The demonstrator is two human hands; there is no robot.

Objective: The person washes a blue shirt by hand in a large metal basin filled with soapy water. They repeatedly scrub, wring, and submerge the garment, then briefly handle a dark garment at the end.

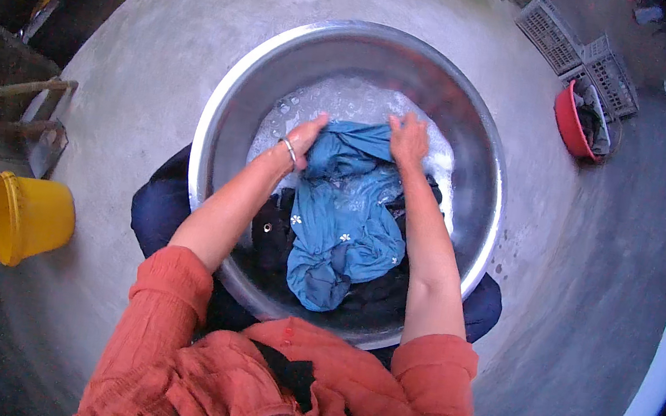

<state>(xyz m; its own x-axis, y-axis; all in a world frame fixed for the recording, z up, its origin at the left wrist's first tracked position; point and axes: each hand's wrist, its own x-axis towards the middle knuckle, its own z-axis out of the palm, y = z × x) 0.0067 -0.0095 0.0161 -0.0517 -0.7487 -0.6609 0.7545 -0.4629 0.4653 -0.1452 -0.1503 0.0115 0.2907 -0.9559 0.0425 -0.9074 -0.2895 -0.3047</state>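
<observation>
Concrete floor fills the frame. Centre: large metal basin with soapy water in its upper half. Blue cloth with small white flowers lies mid-basin, draped toward the near rim over dark clothes. Left hand, bangle on the wrist, pinches the cloth's upper left edge; right hand is closed on its upper right edge. Around: yellow bucket left, grey crates upper right, red tub of laundry just below them. Nothing blocks the hands.
</observation>
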